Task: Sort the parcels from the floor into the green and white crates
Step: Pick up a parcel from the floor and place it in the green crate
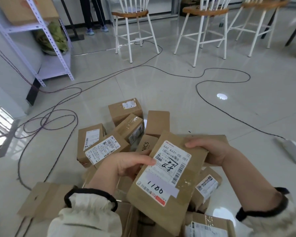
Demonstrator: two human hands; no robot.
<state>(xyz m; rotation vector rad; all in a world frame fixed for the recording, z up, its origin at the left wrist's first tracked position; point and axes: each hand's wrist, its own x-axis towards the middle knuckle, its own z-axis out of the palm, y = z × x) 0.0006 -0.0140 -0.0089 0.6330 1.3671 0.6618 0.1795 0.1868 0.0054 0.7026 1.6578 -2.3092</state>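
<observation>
I hold a flat brown cardboard parcel (167, 177) with a white shipping label, lifted above the pile and tilted. My left hand (125, 165) grips its left edge, thumb on the label. My right hand (210, 151) grips its far right corner. Under and around it lies a pile of several brown parcels (125, 112) on the tiled floor, most with white labels. One labelled parcel (102, 148) lies just left of my left hand. No green or white crate is in view.
Black and purple cables (48, 120) loop over the floor to the left and behind the pile. A grey power strip (292, 151) lies at the right. White stools (135, 28) stand at the back, a metal shelf (46, 48) at back left. A person's legs (94, 17) show behind.
</observation>
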